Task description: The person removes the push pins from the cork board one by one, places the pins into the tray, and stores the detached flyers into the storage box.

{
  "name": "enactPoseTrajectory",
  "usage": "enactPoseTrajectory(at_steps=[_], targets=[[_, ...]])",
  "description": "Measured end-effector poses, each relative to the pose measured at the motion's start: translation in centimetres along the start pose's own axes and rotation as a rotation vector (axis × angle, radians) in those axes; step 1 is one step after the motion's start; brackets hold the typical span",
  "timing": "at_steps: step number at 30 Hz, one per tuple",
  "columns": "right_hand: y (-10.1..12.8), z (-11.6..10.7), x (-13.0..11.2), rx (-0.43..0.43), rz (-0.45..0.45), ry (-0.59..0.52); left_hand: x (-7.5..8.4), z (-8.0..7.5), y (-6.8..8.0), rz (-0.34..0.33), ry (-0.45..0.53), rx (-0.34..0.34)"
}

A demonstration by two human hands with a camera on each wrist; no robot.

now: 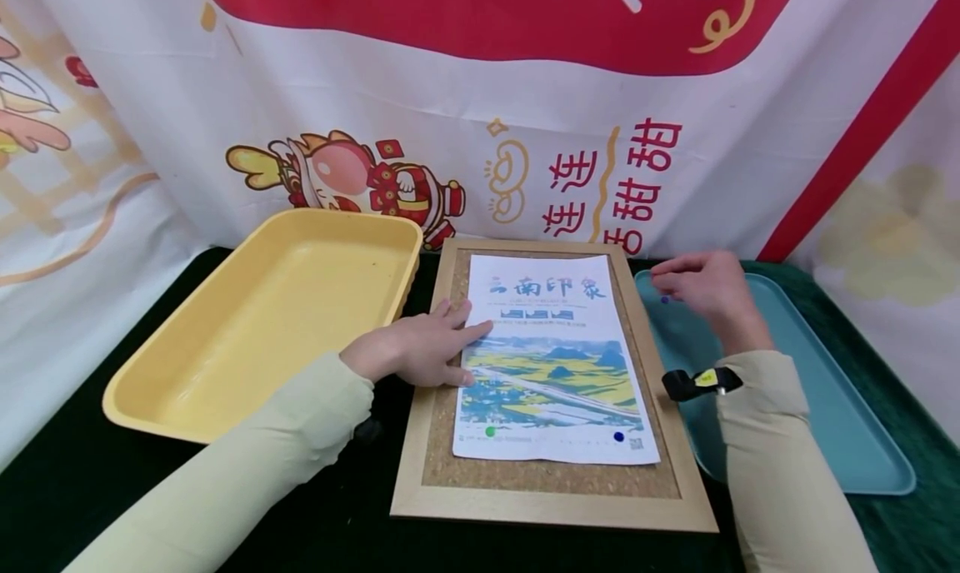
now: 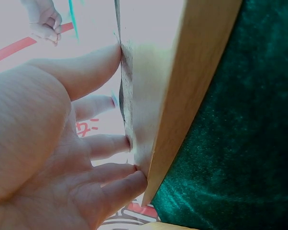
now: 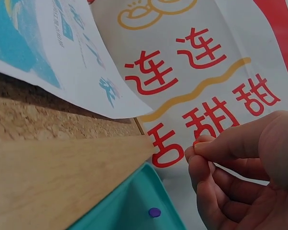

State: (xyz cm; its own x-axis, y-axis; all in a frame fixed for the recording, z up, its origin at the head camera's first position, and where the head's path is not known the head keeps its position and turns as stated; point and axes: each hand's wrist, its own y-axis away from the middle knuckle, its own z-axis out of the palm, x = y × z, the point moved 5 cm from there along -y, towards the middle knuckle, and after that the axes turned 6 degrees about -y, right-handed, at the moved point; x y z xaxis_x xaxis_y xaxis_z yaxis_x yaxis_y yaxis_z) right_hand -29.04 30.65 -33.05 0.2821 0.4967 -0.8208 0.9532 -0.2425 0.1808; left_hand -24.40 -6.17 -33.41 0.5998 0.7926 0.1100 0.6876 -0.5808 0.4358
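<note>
My left hand [image 1: 431, 344] lies with fingers spread across the left edge of a printed poster [image 1: 540, 306], resting on it. The poster lies on a cork board [image 1: 555, 477] with a light wooden frame [image 1: 555, 510]. A green thumbtack [image 1: 491, 431] and a dark blue thumbtack [image 1: 618, 436] sit near the poster's lower corners. Over the far end of the blue tray [image 1: 780, 373], my right hand [image 1: 708, 294] is raised, thumb and fingertip pinching a small red thumbtack [image 3: 195, 143], mostly hidden by the fingers. Below it, a purple thumbtack [image 3: 155, 212] lies in the tray.
A large yellow tray [image 1: 285, 306] stands left of the board, its right rim close to the frame. Dark green cloth [image 1: 315, 523] covers the table. Behind, a printed white and red curtain [image 1: 420, 98] hangs down to the table's back edge.
</note>
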Motion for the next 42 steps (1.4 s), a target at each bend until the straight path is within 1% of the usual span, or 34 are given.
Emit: enactPoseTrajectory(at_steps=[9, 18, 23, 33, 42], targets=[[-0.2, -0.7, 0.8, -0.005, 0.015, 0.014, 0.1, 0.0, 0.0, 0.007, -0.004, 0.001], [-0.5, -1.2, 2.1, 0.012, 0.075, 0.007, 0.2, -0.1, 0.0, 0.007, 0.003, 0.001], [-0.6, -1.4, 2.8, 0.012, 0.093, 0.014, 0.2, -0.1, 0.0, 0.007, 0.006, -0.001], [-0.9, -1.3, 3.9, -0.022, 0.146, 0.048, 0.1, -0.1, 0.1, -0.001, 0.007, -0.006], [-1.2, -1.1, 4.6, -0.032, 0.161, 0.069, 0.1, 0.0, 0.1, 0.003, 0.003, -0.007]])
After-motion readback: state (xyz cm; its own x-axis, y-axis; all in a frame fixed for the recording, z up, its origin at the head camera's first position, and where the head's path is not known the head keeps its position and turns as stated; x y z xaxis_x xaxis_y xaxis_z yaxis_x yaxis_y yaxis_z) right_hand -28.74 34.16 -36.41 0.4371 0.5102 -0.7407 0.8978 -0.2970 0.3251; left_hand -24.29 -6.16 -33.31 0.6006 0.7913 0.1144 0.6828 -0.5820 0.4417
